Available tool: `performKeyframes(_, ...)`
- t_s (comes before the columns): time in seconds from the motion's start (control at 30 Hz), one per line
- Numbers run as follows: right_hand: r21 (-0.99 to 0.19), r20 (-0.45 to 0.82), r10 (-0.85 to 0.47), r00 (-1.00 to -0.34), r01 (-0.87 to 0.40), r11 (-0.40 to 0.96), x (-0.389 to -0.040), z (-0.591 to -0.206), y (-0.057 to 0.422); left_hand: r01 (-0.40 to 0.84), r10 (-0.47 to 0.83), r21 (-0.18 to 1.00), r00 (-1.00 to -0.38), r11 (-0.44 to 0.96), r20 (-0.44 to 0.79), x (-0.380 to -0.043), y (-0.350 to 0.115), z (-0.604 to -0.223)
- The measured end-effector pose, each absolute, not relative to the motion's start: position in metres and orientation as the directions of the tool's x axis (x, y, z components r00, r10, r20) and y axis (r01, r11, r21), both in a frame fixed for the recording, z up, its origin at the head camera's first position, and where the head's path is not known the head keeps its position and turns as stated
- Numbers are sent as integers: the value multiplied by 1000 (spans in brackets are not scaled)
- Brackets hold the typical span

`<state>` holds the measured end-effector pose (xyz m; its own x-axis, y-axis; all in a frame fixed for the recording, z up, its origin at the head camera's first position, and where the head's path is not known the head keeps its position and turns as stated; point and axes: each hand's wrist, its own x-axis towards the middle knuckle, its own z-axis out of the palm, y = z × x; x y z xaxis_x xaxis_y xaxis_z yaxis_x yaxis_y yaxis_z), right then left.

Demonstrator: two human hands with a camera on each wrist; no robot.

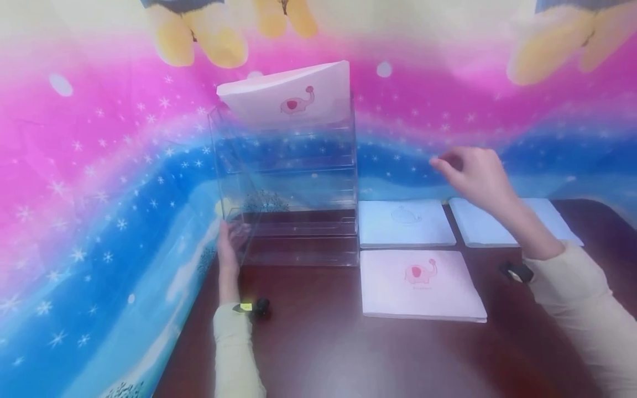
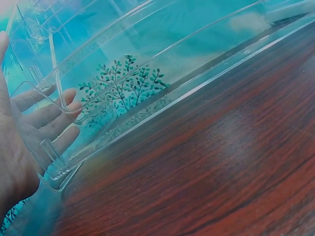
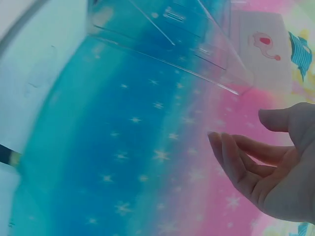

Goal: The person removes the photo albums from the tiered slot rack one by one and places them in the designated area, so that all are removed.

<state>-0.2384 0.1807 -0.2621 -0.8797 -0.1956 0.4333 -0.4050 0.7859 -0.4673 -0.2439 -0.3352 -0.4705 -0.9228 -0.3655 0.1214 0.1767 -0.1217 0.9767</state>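
Observation:
A clear plastic tiered rack stands on the dark table. My left hand rests against its lower left side, the fingers extended along the clear panel in the left wrist view. A pink booklet with an elephant drawing leans on top of the rack, its upper edge slightly bowed. My right hand is raised in the air to the right of the rack, above the booklets, with its fingers loosely bent. In the right wrist view a gap shows between thumb and fingers, and they hold nothing.
Right of the rack lie a blue booklet with a whale drawing, another pale blue booklet partly behind my right forearm, and nearer, a pink elephant booklet. A patterned cloth hangs behind and left of the table.

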Motion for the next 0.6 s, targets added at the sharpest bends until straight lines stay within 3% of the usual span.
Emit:
performKeyframes(0.4,-509,470,-259,-844,-498,702,-266,-210,134,194,-350,974,-926,-120,141,-243,-335,-468)
performKeyframes(0.6,-524,484,-264,-834,-518,676,-278,-201,113,150,-324,979,-941,-135,100,-229,-328,-448)
